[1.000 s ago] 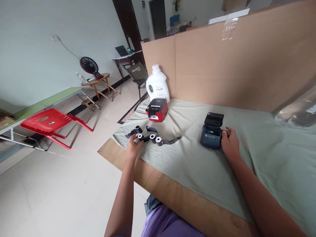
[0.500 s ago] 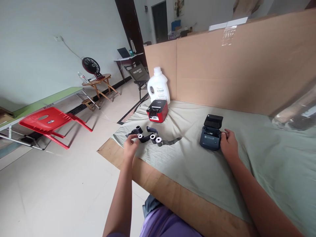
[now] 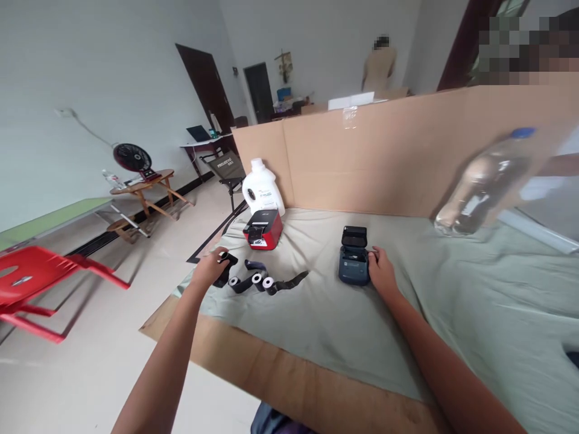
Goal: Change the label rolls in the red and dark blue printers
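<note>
My left hand (image 3: 210, 267) is closed on a roll of black ribbon or tape (image 3: 228, 258), its loose end hanging below. Beside it on the cloth lie several more black rolls (image 3: 257, 281) with white cores, some with strips trailing off. On the right, my right hand (image 3: 382, 270) grips the right side of a small dark-blue portable printer (image 3: 353, 271), thumb and fingers at its edge. The printer's lid (image 3: 354, 235) stands raised, and its compartment is exposed. Behind the rolls sits a red and black label printer (image 3: 266, 228).
A white jug (image 3: 263, 190) stands behind the red printer, against a cardboard barrier (image 3: 344, 163). To the right leans a large clear bottle (image 3: 486, 184) with a blue cap. Pale green cloth (image 3: 316, 337) covers the wooden board (image 3: 253, 343). Two people are beyond the cardboard.
My left hand has moved to the leftmost black roll and taken hold of it. My right hand stays at the portable printer. The view has swung right and tilted up.
</note>
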Demonstrator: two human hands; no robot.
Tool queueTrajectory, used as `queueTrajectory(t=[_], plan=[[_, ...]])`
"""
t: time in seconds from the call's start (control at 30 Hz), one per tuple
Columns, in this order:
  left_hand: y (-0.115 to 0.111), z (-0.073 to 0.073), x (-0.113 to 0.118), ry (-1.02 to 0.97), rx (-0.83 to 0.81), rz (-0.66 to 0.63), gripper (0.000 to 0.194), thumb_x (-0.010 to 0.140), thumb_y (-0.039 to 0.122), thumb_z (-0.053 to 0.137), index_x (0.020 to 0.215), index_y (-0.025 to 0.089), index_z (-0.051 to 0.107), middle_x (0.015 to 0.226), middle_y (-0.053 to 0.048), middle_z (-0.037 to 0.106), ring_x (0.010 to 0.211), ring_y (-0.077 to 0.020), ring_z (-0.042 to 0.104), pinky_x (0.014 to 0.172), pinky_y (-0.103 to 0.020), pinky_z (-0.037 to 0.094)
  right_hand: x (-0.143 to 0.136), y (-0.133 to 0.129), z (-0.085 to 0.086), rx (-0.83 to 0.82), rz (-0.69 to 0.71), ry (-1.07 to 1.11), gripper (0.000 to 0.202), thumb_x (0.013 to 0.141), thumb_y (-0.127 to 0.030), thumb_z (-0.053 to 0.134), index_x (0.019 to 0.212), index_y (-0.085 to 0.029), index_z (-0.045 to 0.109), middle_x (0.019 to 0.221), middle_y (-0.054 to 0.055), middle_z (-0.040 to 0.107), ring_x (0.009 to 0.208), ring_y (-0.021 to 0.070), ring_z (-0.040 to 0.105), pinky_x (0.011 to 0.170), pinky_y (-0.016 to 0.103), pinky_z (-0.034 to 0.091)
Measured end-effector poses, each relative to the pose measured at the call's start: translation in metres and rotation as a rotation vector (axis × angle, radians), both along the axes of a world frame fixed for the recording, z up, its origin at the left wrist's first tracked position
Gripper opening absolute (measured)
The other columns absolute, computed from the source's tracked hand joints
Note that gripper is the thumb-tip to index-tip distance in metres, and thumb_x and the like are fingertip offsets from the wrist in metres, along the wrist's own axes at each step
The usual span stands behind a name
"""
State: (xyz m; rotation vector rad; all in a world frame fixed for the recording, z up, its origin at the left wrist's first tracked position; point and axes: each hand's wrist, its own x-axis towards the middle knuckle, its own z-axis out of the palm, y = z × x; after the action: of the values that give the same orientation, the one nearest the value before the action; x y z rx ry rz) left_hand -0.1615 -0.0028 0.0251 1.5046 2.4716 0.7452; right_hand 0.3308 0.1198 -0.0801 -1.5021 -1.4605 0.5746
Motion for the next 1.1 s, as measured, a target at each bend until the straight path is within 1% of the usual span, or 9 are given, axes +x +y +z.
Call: queueTrajectory(t=[0.13, 0.23, 0.37, 0.47, 0.67, 0.77, 0.93, 1.0, 1.1], plan=[[0.012, 0.033, 0.057, -0.713, 0.444, -0.152, 0.06, 0.068, 0.051, 0.078, 0.117, 0.021, 0.06, 0.086, -0.004, 0.071, 0.072, -0.0179, 0.065, 0.065, -0.026, 0.048, 0.001, 0.0, 0.008, -0.022, 0.044, 0.027, 0.046, 0.088, -0.04, 0.039, 0.12, -0.015, 0.06, 0.113, 0.016, 0.071, 0.105, 0.0292, 0.066, 0.095, 0.045, 0.049], [0.029, 0.043, 0.14, -0.97, 0.442, -0.33, 0.062, 0.062, 0.047, 0.085, 0.112, 0.02, 0.061, 0.084, -0.003, 0.071, 0.067, -0.0136, 0.063, 0.061, -0.023, 0.047, 0.003, -0.002, 0.026, -0.024, 0.056, 0.025, 0.036, 0.085, -0.036, 0.043, 0.107, -0.018, 0.065, 0.108, 0.013, 0.072, 0.095, 0.0257, 0.067, 0.088, 0.041, 0.051], [0.059, 0.026, 0.245, -1.08, 0.313, -0.52, 0.057, 0.058, 0.047, 0.087, 0.101, 0.019, 0.064, 0.074, 0.0, 0.069, 0.066, -0.013, 0.062, 0.058, -0.022, 0.046, 0.003, -0.011, 0.062, 0.068, 0.175, 0.061, 0.032, 0.087, -0.04, 0.045, 0.098, -0.02, 0.068, 0.108, 0.011, 0.072, 0.095, 0.0238, 0.066, 0.086, 0.038, 0.05], [0.076, 0.007, 0.293, -1.156, 0.269, -0.58, 0.059, 0.057, 0.048, 0.087, 0.101, 0.017, 0.062, 0.068, 0.002, 0.066, 0.062, -0.0112, 0.059, 0.056, -0.021, 0.045, 0.002, -0.021, 0.085, 0.072, 0.38, 0.125, 0.034, 0.091, -0.044, 0.044, 0.1, -0.021, 0.068, 0.1, 0.007, 0.073, 0.091, 0.0214, 0.066, 0.084, 0.035, 0.05], [0.083, -0.014, 0.317, -1.226, 0.225, -0.616, 0.061, 0.058, 0.048, 0.087, 0.104, 0.017, 0.061, 0.073, 0.002, 0.067, 0.057, -0.007, 0.054, 0.055, -0.019, 0.044, 0.009, -0.03, 0.099, 0.018, 0.529, 0.098, 0.032, 0.087, -0.042, 0.055, 0.109, -0.021, 0.066, 0.089, 0.003, 0.071, 0.078, 0.0185, 0.063, 0.073, 0.031, 0.048], [0.07, -0.022, 0.319, -1.227, 0.168, -0.597, 0.074, 0.062, 0.049, 0.085, 0.122, 0.017, 0.057, 0.066, 0.005, 0.062, 0.05, -0.0058, 0.049, 0.051, -0.019, 0.043, 0.012, -0.028, 0.1, 0.047, 0.51, 0.001, 0.028, 0.085, -0.039, 0.058, 0.104, -0.021, 0.068, 0.095, 0.004, 0.072, 0.079, 0.0179, 0.061, 0.075, 0.031, 0.047], [0.043, -0.043, 0.325, -1.233, 0.097, -0.626, 0.107, 0.07, 0.048, 0.08, 0.156, 0.018, 0.023, 0.055, 0.01, 0.051, 0.043, -0.0089, 0.047, 0.041, -0.019, 0.034, 0.008, -0.018, 0.089, 0.05, 0.418, -0.008, 0.032, 0.083, -0.039, 0.057, 0.107, -0.02, 0.068, 0.097, 0.005, 0.071, 0.074, 0.0172, 0.059, 0.073, 0.033, 0.048], [0.039, -0.054, 0.326, -1.225, 0.13, -0.606, 0.102, 0.072, 0.05, 0.077, 0.154, 0.017, 0.027, 0.053, 0.011, 0.047, 0.041, -0.0082, 0.042, 0.039, -0.019, 0.03, 0.006, -0.014, 0.082, 0.039, 0.397, 0.012, 0.032, 0.083, -0.039, 0.057, 0.106, -0.02, 0.067, 0.095, 0.004, 0.071, 0.073, 0.0173, 0.06, 0.073, 0.033, 0.049], [0.04, -0.068, 0.324, -1.158, 0.194, -0.586, 0.078, 0.074, 0.049, 0.074, 0.14, 0.017, 0.049, 0.062, 0.006, 0.053, 0.043, -0.0064, 0.04, 0.041, -0.02, 0.031, 0.003, -0.009, 0.069, 0.037, 0.359, 0.018, 0.028, 0.082, -0.038, 0.057, 0.102, -0.021, 0.067, 0.094, 0.004, 0.072, 0.075, 0.0181, 0.062, 0.075, 0.034, 0.05]])
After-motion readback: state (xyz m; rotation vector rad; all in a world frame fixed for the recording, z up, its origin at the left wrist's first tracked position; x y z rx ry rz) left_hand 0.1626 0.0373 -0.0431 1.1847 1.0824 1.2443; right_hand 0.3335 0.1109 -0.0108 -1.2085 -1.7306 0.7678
